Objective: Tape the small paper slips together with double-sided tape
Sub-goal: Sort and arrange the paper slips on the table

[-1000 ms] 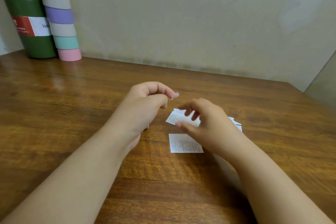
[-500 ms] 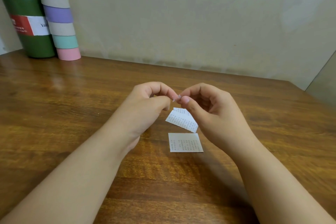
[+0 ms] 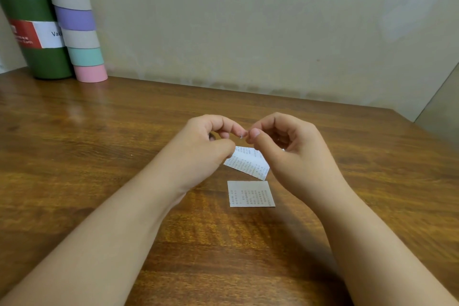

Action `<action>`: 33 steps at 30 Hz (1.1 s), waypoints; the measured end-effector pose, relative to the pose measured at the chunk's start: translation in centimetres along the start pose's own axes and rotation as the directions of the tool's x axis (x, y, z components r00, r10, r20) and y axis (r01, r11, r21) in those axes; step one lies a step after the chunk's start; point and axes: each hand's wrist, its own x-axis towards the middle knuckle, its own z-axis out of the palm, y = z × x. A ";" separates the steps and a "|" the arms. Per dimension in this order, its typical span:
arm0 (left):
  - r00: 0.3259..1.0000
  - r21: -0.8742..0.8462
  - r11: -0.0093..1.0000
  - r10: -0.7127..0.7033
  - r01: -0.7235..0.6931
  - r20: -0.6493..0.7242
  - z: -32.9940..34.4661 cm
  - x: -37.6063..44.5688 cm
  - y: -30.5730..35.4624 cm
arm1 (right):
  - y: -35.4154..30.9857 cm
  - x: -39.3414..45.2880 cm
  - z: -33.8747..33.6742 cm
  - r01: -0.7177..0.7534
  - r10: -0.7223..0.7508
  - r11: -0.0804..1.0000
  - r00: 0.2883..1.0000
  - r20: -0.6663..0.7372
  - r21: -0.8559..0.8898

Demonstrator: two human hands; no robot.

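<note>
**Fingertips working a scrap of tape above the slips**

Wooden tabletop [image 3: 74, 156] is stretching back to a pale wall, with a green bottle [image 3: 32, 32] and a striped tube [image 3: 77, 20] standing far off to the left of the grip.

Both hands are meeting in the air, fingers curled. The left hand [image 3: 208, 141] is pinching a tiny pale scrap, apparently a piece of double-sided tape [image 3: 242, 135], at its fingertip, and the right hand [image 3: 288, 146] is pressing thumb and forefinger in against the same spot; whether the right fingers are actually gripping the scrap I cannot tell.

Just beneath the grip, a tilted paper slip [image 3: 248, 163] is lying on the table, seemingly with another partly tucked under it. Slightly nearer to the person, a separate flat slip [image 3: 250, 194] is lying square, apart from the tilted one.

Judging by its size, the tape is going to be weightless, limp and sticky on both faces, likely to cling to skin or fold onto itself, so holding it by its very edge looks wisest. The slips are looking thin and easily creased; they are best held by a corner or pinned flat while the tape is being pressed on.
</note>
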 end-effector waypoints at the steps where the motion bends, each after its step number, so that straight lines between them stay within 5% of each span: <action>1: 1.000 0.024 1.000 0.014 -0.014 -0.001 0.0 0.0 -0.1 | 0.0 0.0 0.0 -0.022 0.022 1.000 1.000 0.004 0.013; 9: 0.997 0.105 0.991 0.080 -0.081 0.017 0.2 0.1 -0.4 | 0.0 0.2 -0.2 -0.177 0.176 0.980 0.984 0.018 0.093; 33: 0.995 0.170 0.982 0.075 -0.086 0.067 0.3 0.4 -1.0 | 0.3 0.3 0.3 -0.228 0.214 0.956 0.973 0.091 0.185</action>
